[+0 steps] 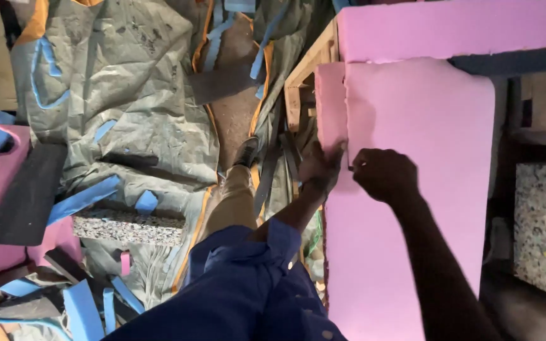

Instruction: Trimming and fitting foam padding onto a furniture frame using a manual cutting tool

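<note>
A large pink foam sheet point(424, 189) lies flat in front of the person, with a cut running down from its top edge that splits off a narrow strip point(330, 104) on its left side. The right hand point(383, 173) rests on the sheet just beside the lower end of that cut, closed into a fist; it may be gripping a small blade, but the view is too dim and blurred to tell. The left hand point(319, 167) sits at the sheet's left edge, its fingers point(336, 151) curled over the bottom of the narrow strip and pinching it, thumb side toward the cut. The two hands are near each other, with the cut line between them.

A second pink foam slab point(456, 25) lies across the top of the sheet, on a wooden frame point(308, 69). To the right stands a speckled foam block point(545, 221). On the floor to the left, a crumpled grey-green tarp point(127, 95) is littered with blue foam offcuts point(83, 199), a dark foam piece point(30, 196) and another speckled block point(127, 227). The person's tan trouser leg and dark shoe point(246, 151) stand on the tarp.
</note>
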